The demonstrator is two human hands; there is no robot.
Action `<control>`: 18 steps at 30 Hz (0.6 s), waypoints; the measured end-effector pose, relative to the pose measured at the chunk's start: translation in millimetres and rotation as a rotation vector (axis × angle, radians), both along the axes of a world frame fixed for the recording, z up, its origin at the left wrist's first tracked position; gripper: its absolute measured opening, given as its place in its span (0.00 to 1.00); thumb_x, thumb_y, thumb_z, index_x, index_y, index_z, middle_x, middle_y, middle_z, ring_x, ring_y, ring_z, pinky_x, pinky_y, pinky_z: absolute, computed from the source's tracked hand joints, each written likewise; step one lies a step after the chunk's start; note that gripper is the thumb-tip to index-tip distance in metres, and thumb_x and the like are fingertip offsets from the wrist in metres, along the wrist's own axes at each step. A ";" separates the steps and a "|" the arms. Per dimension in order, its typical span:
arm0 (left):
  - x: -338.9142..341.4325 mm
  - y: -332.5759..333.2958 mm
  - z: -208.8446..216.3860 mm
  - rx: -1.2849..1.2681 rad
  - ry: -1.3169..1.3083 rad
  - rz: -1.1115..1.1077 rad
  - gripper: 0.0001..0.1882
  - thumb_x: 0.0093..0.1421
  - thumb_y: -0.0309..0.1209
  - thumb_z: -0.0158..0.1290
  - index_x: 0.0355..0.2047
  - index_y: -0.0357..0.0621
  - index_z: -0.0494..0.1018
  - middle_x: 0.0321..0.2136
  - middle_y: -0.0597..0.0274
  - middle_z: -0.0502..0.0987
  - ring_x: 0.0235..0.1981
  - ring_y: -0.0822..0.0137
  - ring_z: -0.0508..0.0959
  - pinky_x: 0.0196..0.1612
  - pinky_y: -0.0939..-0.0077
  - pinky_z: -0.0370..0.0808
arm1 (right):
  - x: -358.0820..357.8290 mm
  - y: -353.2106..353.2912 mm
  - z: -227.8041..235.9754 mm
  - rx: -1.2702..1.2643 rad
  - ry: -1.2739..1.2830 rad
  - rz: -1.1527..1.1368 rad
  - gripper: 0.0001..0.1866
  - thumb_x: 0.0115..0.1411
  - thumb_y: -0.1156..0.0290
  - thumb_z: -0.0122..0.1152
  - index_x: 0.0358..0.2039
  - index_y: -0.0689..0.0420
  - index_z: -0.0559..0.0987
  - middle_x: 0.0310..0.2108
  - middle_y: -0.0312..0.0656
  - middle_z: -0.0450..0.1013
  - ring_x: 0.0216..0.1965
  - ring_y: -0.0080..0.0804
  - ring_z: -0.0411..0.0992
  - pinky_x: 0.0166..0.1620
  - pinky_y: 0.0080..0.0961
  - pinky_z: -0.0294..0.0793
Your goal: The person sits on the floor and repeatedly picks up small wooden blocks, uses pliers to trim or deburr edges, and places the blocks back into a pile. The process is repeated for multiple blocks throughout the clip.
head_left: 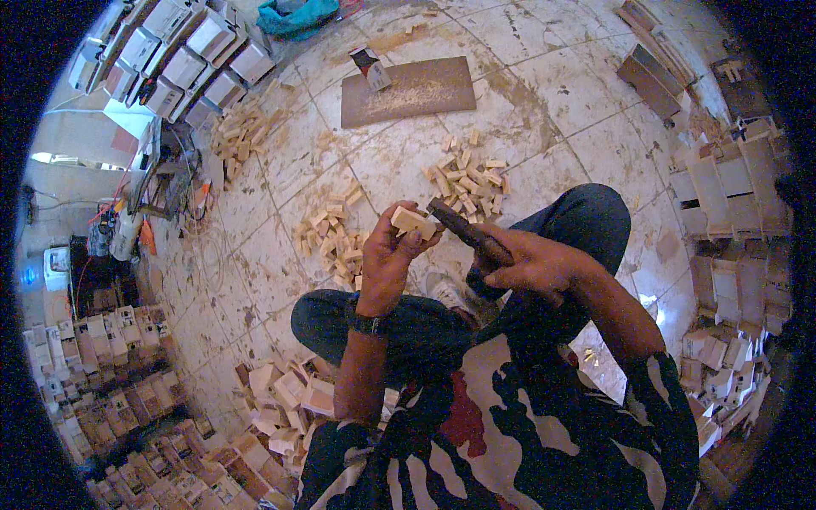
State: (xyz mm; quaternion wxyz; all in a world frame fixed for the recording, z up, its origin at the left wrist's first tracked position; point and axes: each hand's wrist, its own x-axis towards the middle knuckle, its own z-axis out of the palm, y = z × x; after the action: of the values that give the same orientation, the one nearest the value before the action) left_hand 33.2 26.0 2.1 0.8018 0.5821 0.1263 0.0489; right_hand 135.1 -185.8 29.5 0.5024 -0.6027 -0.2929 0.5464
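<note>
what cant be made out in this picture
In the head view:
Underside of the wooden block: hidden by the left hand.
Rear end of the dark tool: covered by the right hand.
Part of one wood pile: behind the left forearm.
Print on the small box: too small.

Wooden block [412,223] in left grip [387,259], dark tool [457,223] in right grip [534,262]

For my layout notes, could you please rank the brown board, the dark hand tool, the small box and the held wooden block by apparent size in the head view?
1. Brown board
2. Dark hand tool
3. Small box and held wooden block look too alike to rank.
</note>
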 end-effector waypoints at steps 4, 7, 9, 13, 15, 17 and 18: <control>0.3 -2.8 2.3 0.030 0.017 0.004 0.20 0.60 0.27 0.49 0.52 0.38 0.60 0.42 0.53 0.70 0.44 0.58 0.75 0.47 0.65 0.76 | -2.4 -1.8 5.8 -0.005 -0.091 -0.005 0.38 0.48 0.74 0.58 0.60 0.58 0.54 0.34 0.38 0.66 0.36 0.29 0.65 0.42 0.28 0.67; -1.6 -5.1 4.0 0.097 0.081 0.015 0.20 0.61 0.27 0.49 0.52 0.38 0.60 0.43 0.53 0.70 0.44 0.57 0.75 0.47 0.65 0.76 | -3.7 -1.3 6.1 -0.070 -0.245 0.029 0.39 0.48 0.75 0.57 0.61 0.58 0.52 0.35 0.39 0.66 0.36 0.30 0.65 0.42 0.28 0.67; -1.7 -5.8 3.9 0.097 0.079 0.020 0.20 0.61 0.28 0.49 0.52 0.37 0.60 0.43 0.53 0.70 0.44 0.57 0.75 0.47 0.65 0.76 | -5.8 0.3 4.1 0.006 -0.282 0.004 0.40 0.48 0.76 0.56 0.61 0.59 0.51 0.35 0.41 0.65 0.36 0.32 0.65 0.42 0.28 0.67; -0.6 -6.5 1.9 0.077 0.057 0.022 0.20 0.61 0.28 0.49 0.52 0.37 0.60 0.42 0.53 0.70 0.44 0.57 0.76 0.47 0.66 0.76 | -8.4 1.1 1.5 -0.008 -0.318 -0.022 0.39 0.49 0.78 0.55 0.61 0.61 0.51 0.41 0.48 0.66 0.42 0.37 0.67 0.47 0.30 0.67; 0.0 -6.5 1.7 0.099 0.054 0.014 0.20 0.61 0.28 0.49 0.52 0.36 0.60 0.42 0.54 0.71 0.44 0.58 0.76 0.46 0.67 0.76 | -11.1 2.5 2.0 -0.019 -0.448 -0.040 0.38 0.49 0.79 0.54 0.61 0.62 0.51 0.46 0.52 0.65 0.47 0.42 0.66 0.51 0.32 0.65; 0.1 -7.3 2.4 0.113 0.057 0.017 0.20 0.61 0.29 0.49 0.52 0.36 0.60 0.41 0.54 0.71 0.43 0.59 0.76 0.46 0.67 0.76 | -13.8 4.1 3.5 -0.021 -0.554 -0.055 0.37 0.49 0.79 0.53 0.60 0.63 0.51 0.49 0.56 0.64 0.51 0.47 0.65 0.54 0.35 0.63; -0.1 -7.9 3.1 0.114 0.055 0.028 0.20 0.61 0.29 0.49 0.52 0.36 0.60 0.41 0.54 0.72 0.43 0.59 0.76 0.46 0.67 0.76 | -15.2 5.1 4.2 -0.014 -0.596 -0.059 0.36 0.50 0.79 0.52 0.60 0.64 0.51 0.50 0.58 0.63 0.53 0.49 0.63 0.56 0.36 0.61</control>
State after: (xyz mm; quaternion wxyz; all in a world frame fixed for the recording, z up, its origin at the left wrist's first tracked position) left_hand 33.1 18.1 5.2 0.7628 0.6262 0.1532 0.0511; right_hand 119.9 -180.8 33.7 0.4059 -0.7483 -0.4058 0.3326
